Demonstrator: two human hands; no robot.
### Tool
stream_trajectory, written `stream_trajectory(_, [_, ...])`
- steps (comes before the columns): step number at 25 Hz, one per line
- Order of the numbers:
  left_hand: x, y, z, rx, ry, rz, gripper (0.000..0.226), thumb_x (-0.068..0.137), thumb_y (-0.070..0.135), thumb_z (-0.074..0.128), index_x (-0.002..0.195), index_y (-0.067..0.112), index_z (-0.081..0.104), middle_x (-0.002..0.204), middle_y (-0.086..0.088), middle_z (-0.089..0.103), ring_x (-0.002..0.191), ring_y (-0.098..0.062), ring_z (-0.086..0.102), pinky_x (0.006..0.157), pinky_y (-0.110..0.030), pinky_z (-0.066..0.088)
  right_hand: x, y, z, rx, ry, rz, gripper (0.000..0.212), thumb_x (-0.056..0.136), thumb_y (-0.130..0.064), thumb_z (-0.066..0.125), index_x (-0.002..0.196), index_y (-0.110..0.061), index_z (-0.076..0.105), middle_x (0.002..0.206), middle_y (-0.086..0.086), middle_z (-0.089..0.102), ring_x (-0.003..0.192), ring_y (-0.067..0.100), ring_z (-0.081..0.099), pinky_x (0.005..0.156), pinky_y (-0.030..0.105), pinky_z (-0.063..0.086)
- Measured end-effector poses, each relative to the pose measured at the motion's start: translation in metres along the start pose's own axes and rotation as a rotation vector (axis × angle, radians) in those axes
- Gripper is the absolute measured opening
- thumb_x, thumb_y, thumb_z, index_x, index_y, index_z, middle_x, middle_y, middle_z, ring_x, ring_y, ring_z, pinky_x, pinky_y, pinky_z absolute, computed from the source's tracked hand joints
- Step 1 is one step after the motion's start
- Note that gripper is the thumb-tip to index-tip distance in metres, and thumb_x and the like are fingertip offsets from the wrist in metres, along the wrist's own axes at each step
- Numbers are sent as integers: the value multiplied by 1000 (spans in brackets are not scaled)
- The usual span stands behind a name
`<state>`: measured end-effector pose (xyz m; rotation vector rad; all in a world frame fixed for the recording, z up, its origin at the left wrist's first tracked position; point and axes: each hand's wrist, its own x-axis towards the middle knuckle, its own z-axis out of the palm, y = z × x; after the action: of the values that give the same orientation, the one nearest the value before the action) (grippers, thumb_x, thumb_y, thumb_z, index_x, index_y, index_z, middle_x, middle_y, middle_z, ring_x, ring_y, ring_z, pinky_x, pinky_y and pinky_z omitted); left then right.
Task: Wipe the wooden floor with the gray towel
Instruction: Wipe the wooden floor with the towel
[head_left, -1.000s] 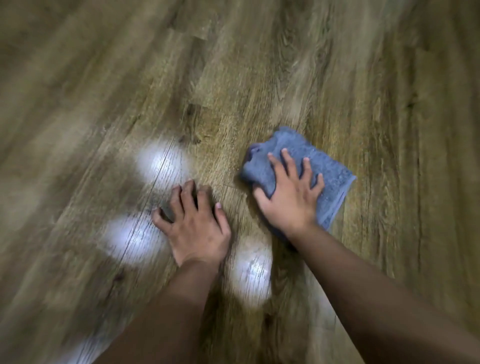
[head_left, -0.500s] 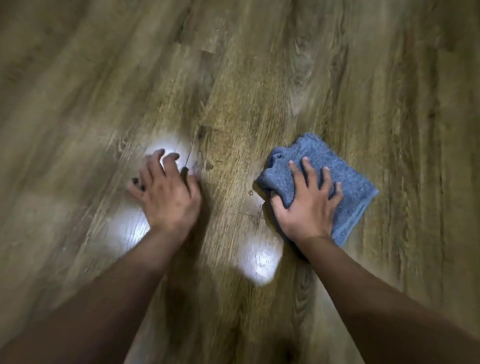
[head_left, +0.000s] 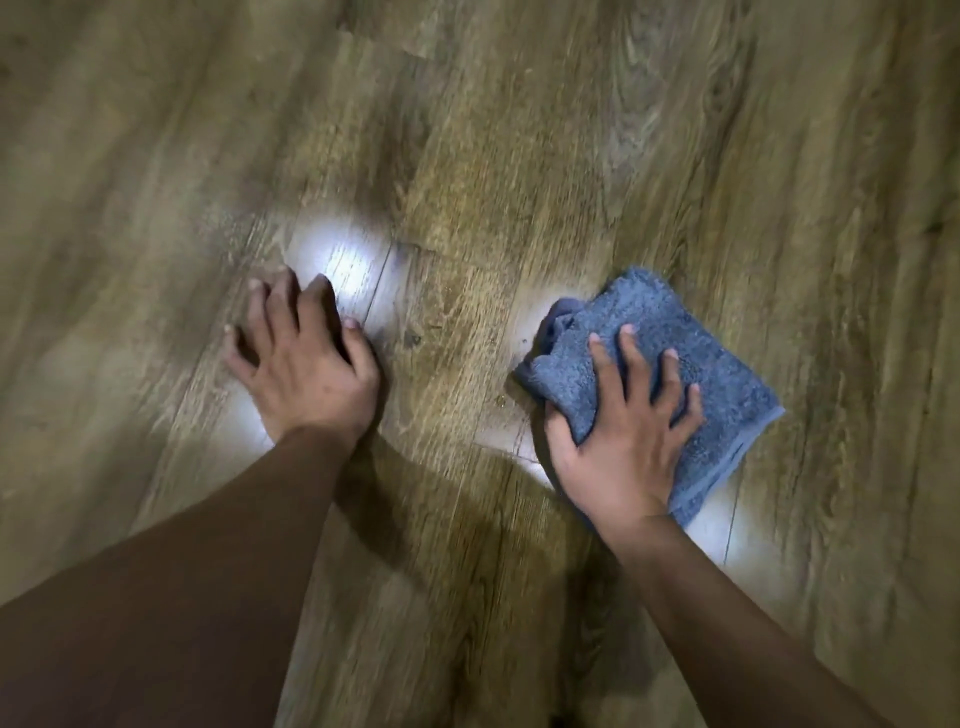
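- The folded gray-blue terry towel (head_left: 670, 364) lies flat on the brown wood-grain plank floor (head_left: 519, 156), at about 4 o'clock from the middle of the view.
- Its long axis runs from the bunched, rumpled end at 10 o'clock to the hemmed corner at 4 o'clock; the hemmed edge faces 5 o'clock.
- Your right hand (head_left: 623, 441) is on top of it, fingers spread and straight, palm pressing the near half down, thumb at the towel's 8 o'clock edge. Nothing is pinched.
- Your left hand (head_left: 306, 369) is well apart from the towel, at its 9 o'clock, fingers spread and planted on the bare floor as a prop. It holds nothing.
- So the right hand is the working one; the left only bears weight.
- Between the two hands lies a strip of floor with a few small specks and droplets; it sits at 9 o'clock from the towel.
- A stroke toward that strip would likely lead with the bunched end, which may roll under; press flat.
- Bright light patches shine on the floor near both hands.
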<state>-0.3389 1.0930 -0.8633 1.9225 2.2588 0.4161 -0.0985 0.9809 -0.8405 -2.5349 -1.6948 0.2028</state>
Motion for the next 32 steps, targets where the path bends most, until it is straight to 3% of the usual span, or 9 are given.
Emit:
stream_trajectory(3, [2, -2, 1, -9, -1, 7, 52, 94, 42, 42, 142, 22, 47, 160, -6, 36, 154, -25, 20, 119, -59, 12, 20, -2, -2, 2, 12, 18, 80, 77, -61, 47, 149, -30, 34, 160, 0, 28, 146, 44, 19, 113, 68, 13])
stream_trajectory(8, [1, 3, -6, 13, -17, -16, 58, 92, 44, 36, 143, 18, 49, 162, -6, 34, 155, -25, 18, 121, -56, 9, 145, -9, -14, 51, -14, 75, 79, 79, -62, 44, 150, -31, 33, 163, -1, 25, 148, 42, 15, 115, 67, 8])
stream_trajectory(11, [1, 4, -8, 25, -16, -7, 58, 92, 44, 37, 143, 18, 49, 162, -7, 34, 155, -26, 18, 120, -55, 9, 172, -7, -14, 85, 2, 75, 76, 81, -58, 45, 150, -31, 34, 162, -2, 26, 149, 38, 15, 116, 65, 7])
stream_trajectory(17, [2, 2, -5, 42, -12, -8, 55, 94, 43, 39, 143, 20, 48, 163, -4, 32, 155, -26, 18, 120, -56, 10, 70, 2, -17, 110, -37, -166, 74, 80, -50, 48, 150, -29, 36, 162, -2, 27, 150, 35, 16, 118, 63, 7])
stream_trajectory(22, [4, 1, -4, 51, -26, -14, 55, 94, 44, 39, 143, 21, 47, 164, -3, 31, 155, -25, 17, 120, -57, 11, -55, -3, -11, 30, -145, -260, 83, 74, -53, 53, 151, -27, 36, 163, 2, 27, 151, 38, 15, 115, 68, 11])
stream_trajectory(25, [3, 2, -4, 54, -38, -17, 56, 94, 44, 38, 143, 19, 47, 164, -5, 31, 156, -26, 17, 120, -57, 11, -77, -5, -10, 4, -158, -288, 82, 73, -55, 55, 149, -27, 39, 161, 2, 32, 148, 40, 22, 112, 70, 16])
stream_trajectory(28, [4, 1, -4, 67, -53, -19, 56, 95, 44, 37, 144, 20, 46, 165, -5, 29, 156, -26, 15, 120, -58, 10, -26, -16, -13, -7, -132, -272, 82, 72, -58, 53, 147, -29, 39, 157, 5, 35, 144, 41, 25, 111, 68, 19])
stream_trajectory(32, [3, 4, -7, 57, -61, -22, 56, 95, 43, 38, 145, 19, 46, 165, -4, 29, 156, -25, 14, 121, -57, 9, 105, -46, -12, 27, -57, -152, 77, 76, -58, 49, 147, -29, 39, 157, 4, 34, 144, 39, 26, 114, 65, 15])
